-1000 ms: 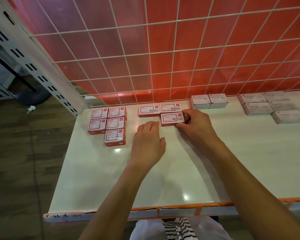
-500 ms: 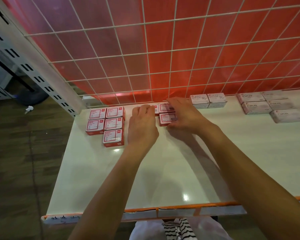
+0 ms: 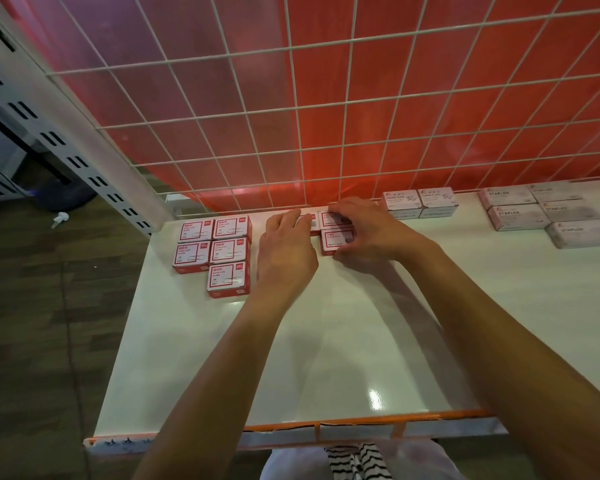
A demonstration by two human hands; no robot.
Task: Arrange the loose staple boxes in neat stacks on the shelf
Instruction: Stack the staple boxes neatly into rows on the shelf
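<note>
Three red-and-white boxes lie together near the back of the white shelf (image 3: 326,341). My left hand (image 3: 286,247) lies flat over the back left box (image 3: 313,221), its fingers stretched along the top. My right hand (image 3: 368,230) reaches across the other two. Its fingers rest on the back right box (image 3: 328,220). Its thumb curls against the front edge of the near box (image 3: 335,239). Both hands hide much of these boxes.
Several red-and-white boxes (image 3: 215,245) sit in a tidy group at the left. Two white paper clip boxes (image 3: 420,202) and several grey staple boxes (image 3: 534,213) stand to the right. A wire grid (image 3: 326,133) closes the back. The shelf front has an orange edge (image 3: 343,422).
Both hands moved toward the back of the shelf. My left hand went from the bare shelf onto the back left box, and my right hand slid over the two right boxes.
</note>
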